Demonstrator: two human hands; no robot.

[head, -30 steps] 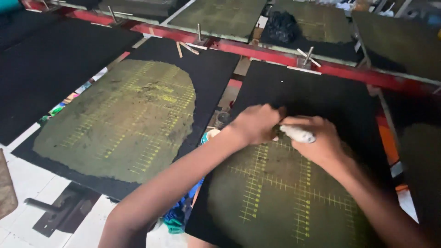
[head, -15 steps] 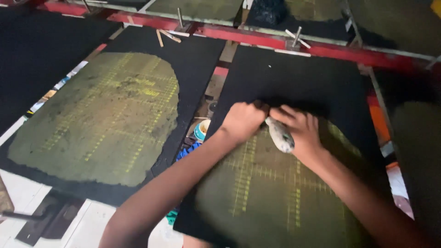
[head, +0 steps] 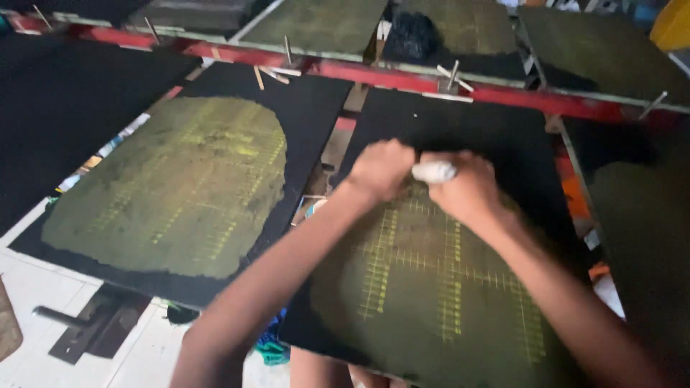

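Both my hands press a whitish rolled cloth wad [head: 434, 171] against a black board [head: 460, 122] in front of me. My left hand [head: 381, 167] grips the wad's left end; my right hand [head: 471, 188] closes over its right end. Below my hands the board carries an olive-green smeared patch with a yellow grid pattern [head: 438, 280]. To the left lies a second black board with a similar green patch and yellow grid [head: 180, 187].
A red metal rail [head: 402, 75] with metal clamps [head: 451, 75] runs across the back, with more boards behind it. White floor tiles [head: 29, 287] and a dark metal stand [head: 86, 327] show at lower left. Coloured cloth [head: 273, 348] lies between the boards.
My hands have swept the wad across the board, first downward, then back up toward its upper part. The view shifted slightly. The green smear stays beneath my forearms.
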